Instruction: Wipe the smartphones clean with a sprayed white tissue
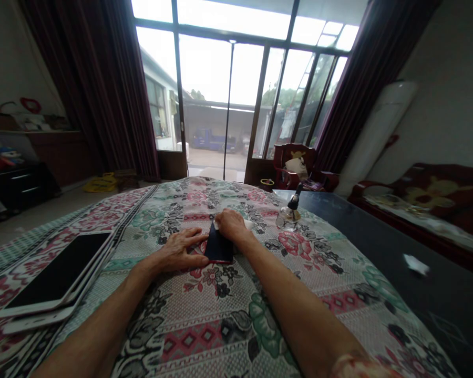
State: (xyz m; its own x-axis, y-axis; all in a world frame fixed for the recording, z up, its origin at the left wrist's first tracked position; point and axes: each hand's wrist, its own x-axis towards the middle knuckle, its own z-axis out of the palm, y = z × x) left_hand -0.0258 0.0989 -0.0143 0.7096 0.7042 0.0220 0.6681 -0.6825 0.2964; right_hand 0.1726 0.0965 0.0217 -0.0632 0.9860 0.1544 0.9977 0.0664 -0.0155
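Partly, the right hand [233, 226] hides what lies beneath it: the upper right of the dark, flat, phone-like object [219, 249] is covered, and of the white wad [249, 224] under the palm only scraps show on either side, so whether it is cloth or tissue is hard to make out. The near edge of the table [205, 310] is cut off, as are both upper arms, and the lowest devices in the stack of tablets [59, 278] by the left edge are largely covered by the top one. The fingers of the right hand are curled in and closed over the wad, pressing it on the dark object; their tips are out of sight. The fingers of the left hand [183, 249] are loosely parted and grasp nothing fully: the thumb touches the object's near left corner and the forefinger its left side. The object lies flat on the table, around the middle of its width and nearer the far edge than the near one. The left hand rests low, palm down, its forearm slanting in from the near left; the right arm reaches in from the near right corner, wrist bent, knuckles up. Toward the far right edge stands a clear bottle [288, 218] with a dark top.
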